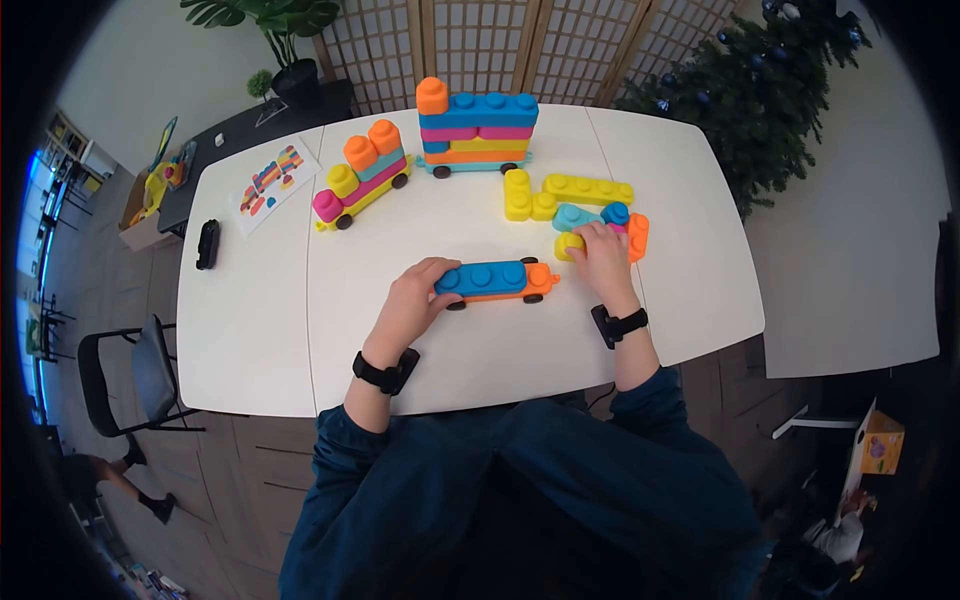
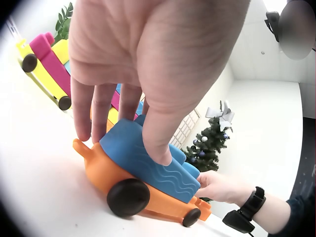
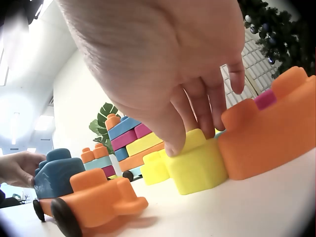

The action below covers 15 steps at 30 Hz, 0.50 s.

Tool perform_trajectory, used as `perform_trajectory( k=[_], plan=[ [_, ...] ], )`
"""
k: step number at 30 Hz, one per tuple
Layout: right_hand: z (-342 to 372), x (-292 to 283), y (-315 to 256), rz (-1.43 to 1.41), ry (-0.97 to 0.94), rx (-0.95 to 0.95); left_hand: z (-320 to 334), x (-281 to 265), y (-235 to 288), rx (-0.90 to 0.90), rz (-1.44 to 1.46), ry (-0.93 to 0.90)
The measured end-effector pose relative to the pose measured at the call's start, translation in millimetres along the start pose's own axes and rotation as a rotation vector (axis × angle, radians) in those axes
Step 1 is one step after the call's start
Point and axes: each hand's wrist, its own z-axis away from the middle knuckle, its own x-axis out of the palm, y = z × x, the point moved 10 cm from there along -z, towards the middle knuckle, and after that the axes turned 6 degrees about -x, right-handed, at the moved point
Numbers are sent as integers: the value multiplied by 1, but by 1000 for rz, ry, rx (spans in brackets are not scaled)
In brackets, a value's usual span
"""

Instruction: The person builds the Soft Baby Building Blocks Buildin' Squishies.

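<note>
My left hand (image 1: 404,308) holds the end of a long blue block (image 1: 485,277) with thumb and fingers on opposite sides. This block sits on an orange wheeled toy wagon base (image 1: 541,279), whose black wheels (image 2: 128,197) show in the left wrist view. To the right, my right hand (image 1: 606,268) pinches a small yellow block (image 3: 200,165) at the table, its thumb on the near side and fingers behind. Close beside that block stand an orange block (image 1: 637,238), a light-blue block (image 1: 575,217) and a dark-blue block (image 1: 615,213).
Beyond lie a long yellow block (image 1: 588,189) and a yellow stepped block (image 1: 517,196). A tall stacked wagon (image 1: 480,135) and a smaller one (image 1: 368,178) stand at the back. A picture sheet (image 1: 272,185) and a black object (image 1: 207,245) lie left on the white table (image 1: 400,350).
</note>
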Motion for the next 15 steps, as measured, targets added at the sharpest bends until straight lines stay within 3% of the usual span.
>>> perform_trajectory(
  k=[4, 9, 15],
  plan=[
    [1, -42, -23, -88, 112, -72, -2, -2, -1, -22, 7, -11],
    [9, -42, -61, -249, -47, -212, -2, 0, -3, -35, 21, -25],
    [14, -22, -71, -384, -96, -176, -2, -2, -6, -40, 29, -16]
  ],
)
